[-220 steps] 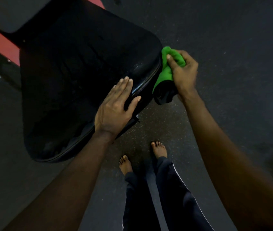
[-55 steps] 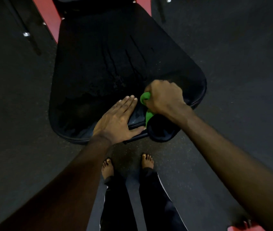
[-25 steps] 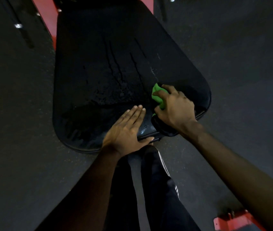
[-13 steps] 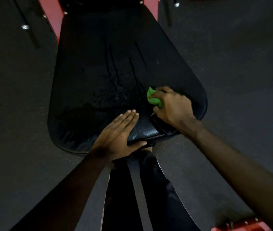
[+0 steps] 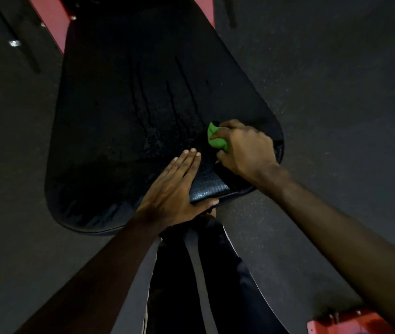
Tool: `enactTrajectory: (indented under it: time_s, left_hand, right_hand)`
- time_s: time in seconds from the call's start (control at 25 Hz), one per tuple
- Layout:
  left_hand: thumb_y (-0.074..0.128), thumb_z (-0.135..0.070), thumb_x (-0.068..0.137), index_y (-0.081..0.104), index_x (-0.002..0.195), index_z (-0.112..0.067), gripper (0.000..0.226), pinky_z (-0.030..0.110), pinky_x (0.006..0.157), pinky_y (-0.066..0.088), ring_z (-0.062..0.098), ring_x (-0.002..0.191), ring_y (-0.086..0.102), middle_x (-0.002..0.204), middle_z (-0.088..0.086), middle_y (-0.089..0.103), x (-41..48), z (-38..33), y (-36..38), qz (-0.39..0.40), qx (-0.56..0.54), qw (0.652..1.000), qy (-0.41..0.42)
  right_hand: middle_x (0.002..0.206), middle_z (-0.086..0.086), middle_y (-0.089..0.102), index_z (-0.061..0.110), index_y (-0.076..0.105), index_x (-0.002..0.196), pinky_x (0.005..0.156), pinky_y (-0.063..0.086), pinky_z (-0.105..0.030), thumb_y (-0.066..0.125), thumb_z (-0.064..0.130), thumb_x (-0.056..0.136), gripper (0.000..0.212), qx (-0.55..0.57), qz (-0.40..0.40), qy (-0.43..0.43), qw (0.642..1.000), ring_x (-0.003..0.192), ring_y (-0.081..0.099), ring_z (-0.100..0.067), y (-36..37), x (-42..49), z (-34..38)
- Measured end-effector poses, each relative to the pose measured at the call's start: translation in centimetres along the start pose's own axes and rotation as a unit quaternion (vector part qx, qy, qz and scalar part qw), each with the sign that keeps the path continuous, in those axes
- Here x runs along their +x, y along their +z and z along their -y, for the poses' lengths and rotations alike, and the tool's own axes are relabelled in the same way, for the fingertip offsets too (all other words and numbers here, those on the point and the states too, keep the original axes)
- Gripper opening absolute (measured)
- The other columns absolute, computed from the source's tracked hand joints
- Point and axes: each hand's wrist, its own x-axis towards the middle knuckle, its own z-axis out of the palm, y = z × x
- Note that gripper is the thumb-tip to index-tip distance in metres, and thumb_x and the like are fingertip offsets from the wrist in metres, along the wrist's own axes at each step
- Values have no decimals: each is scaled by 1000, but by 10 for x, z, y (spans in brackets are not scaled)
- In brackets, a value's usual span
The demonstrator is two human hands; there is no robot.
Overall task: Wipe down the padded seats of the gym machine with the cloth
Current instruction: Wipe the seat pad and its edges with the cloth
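Dark speckled rubber flooring (image 5: 10, 165) fills my feed on every side. At the upper left a red frame bar (image 5: 49, 22) runs in behind the padded seat (image 5: 119, 104). The seat is a black, glossy pad, narrow at the far end and widening to rounded corners towards the person. Several darker streaks run down its middle, and its near part has a wet, pebbled sheen.

The left hand (image 5: 174, 189) lies flat on the near edge of the seat, its fingers straight and held together and its thumb stretched along the front rim. It holds nothing. Its forearm hides part of that rim. Below it, 2 dark trouser legs (image 5: 191, 285) with a pale side stripe stand against the seat's front.

Just right of the left fingertips, the green cloth (image 5: 217, 138) sits on the seat near its right near corner. Only a crumpled tuft of it shows, because the right hand (image 5: 247, 150) covers the rest. This hand's fingers are curled tightly round the cloth and press it onto the pad. I cannot tell whether a dark shape under that wrist is cloth or seat.

At the lower right corner, a red metal part (image 5: 350, 324) with bolts rests on the floor.
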Motion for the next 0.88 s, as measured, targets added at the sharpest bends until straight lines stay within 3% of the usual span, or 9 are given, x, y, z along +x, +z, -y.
enactTrajectory:
  time_s: [0.2, 0.28, 0.44, 0.52, 0.72, 0.8, 0.88]
  left_hand:
    - [31, -86, 85, 9, 162, -6, 113, 32, 128, 3, 17, 157, 1, 170, 8, 5, -1, -1, -2, 6, 14, 1000, -1]
    - [31, -86, 85, 9, 162, -6, 113, 34, 128, 5, 17, 157, 1, 170, 8, 6, 0, -1, -4, 14, 8, 1000, -2]
    - [35, -85, 85, 16, 161, -5, 112, 38, 128, 13, 19, 157, 6, 170, 10, 11, 1, -1, -3, 4, 8, 1000, -2]
    - [35, -85, 86, 17, 161, -5, 111, 38, 128, 13, 19, 157, 8, 169, 10, 13, 1, -2, -3, 1, 9, 1000, -3]
    - [31, -84, 88, 14, 162, -6, 108, 38, 128, 13, 18, 157, 6, 170, 9, 11, 0, -2, -4, 4, 7, 1000, -7]
    - [30, -84, 88, 15, 161, -6, 108, 39, 128, 14, 19, 157, 7, 170, 10, 13, 0, -2, -4, 3, 10, 1000, -7]
    - [31, -83, 88, 18, 161, -5, 107, 40, 127, 16, 20, 157, 10, 169, 11, 16, 0, -2, -2, -7, 12, 1000, -5]
  right_hand:
    - [131, -9, 59, 24, 67, 124, 88, 51, -46, 66, 33, 88, 37, -11, -33, 186, 982, 109, 63, -41, -19, 24, -59]
    - [128, -8, 60, 23, 67, 122, 86, 51, -43, 67, 33, 86, 37, -22, -24, 167, 985, 108, 64, -39, -12, 28, -34]
    - [137, 2, 53, 28, 62, 130, 85, 50, -38, 67, 34, 88, 43, 11, 25, -17, 999, 112, 60, -31, 5, 5, 19]
    - [138, 3, 54, 32, 62, 131, 88, 51, -40, 68, 35, 87, 44, 6, 8, 2, 1000, 112, 61, -31, -2, 12, -8]
    - [124, -14, 62, 23, 67, 123, 87, 50, -46, 65, 38, 88, 38, 0, -37, 190, 981, 107, 63, -42, -22, 30, -85]
    - [125, -13, 61, 22, 66, 122, 86, 50, -44, 67, 36, 87, 38, -18, -30, 183, 983, 107, 63, -42, -17, 27, -62]
    - [127, -7, 58, 25, 66, 123, 83, 49, -39, 68, 34, 85, 38, -13, -15, 104, 994, 107, 64, -38, -5, 18, -23]
